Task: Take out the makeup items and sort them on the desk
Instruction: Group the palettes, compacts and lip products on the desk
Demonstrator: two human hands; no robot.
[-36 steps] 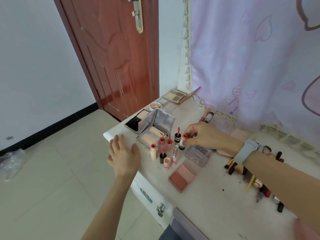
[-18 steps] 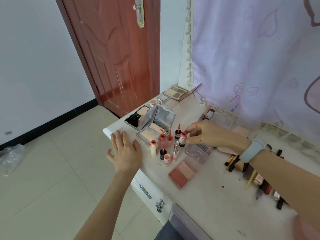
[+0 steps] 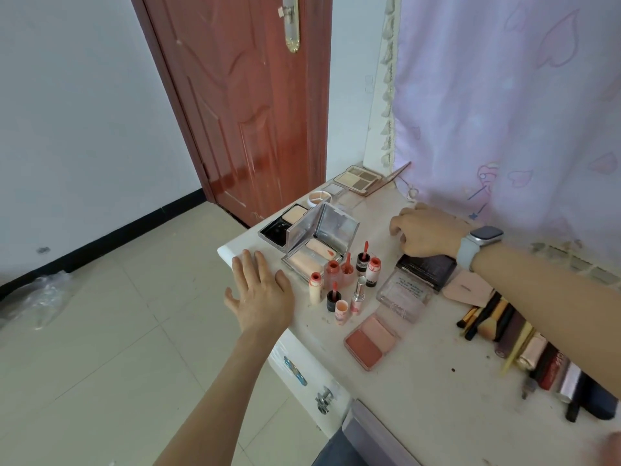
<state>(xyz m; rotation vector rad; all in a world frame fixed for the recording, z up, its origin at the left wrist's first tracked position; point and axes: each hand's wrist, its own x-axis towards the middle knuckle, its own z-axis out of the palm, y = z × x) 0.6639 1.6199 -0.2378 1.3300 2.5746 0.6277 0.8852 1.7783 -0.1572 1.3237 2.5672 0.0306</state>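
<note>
The left hand (image 3: 260, 297) lies flat on the near-left edge of the desk (image 3: 420, 381), fingers straight and a little spread, holding nothing. The right hand (image 3: 425, 232) is at the far side of the desk close to the curtain (image 3: 504, 112), back turned up and fingers curled down toward the surface — what they hold, if anything, I cannot tell. A grey watch (image 3: 477, 245) is on that wrist.

Between the hands stands a cluster of lip tubes (image 3: 349, 280), upright and close together: several open ones with red tops, two with wands sticking up, and a silver lipstick (image 3: 359, 295) at the near side. Just beyond them an open compact (image 3: 319, 245) has its mirrored lid raised; a black-framed powder case (image 3: 285, 225) lies touching it on the far left. Farther back are a small round pot (image 3: 320, 197) and an open eyeshadow palette (image 3: 359, 176) by the curtain's edge.

Right of the tubes a clear case (image 3: 403, 292) lies beside a dark compact (image 3: 426, 269), which the right wrist partly covers. Nearer, a blush palette (image 3: 369, 341) lies open — two pans, pale and darker pink. Along the right side, under the forearm, brushes (image 3: 484, 322) and assorted sticks and tubes (image 3: 551, 368) lie in a row.
</note>
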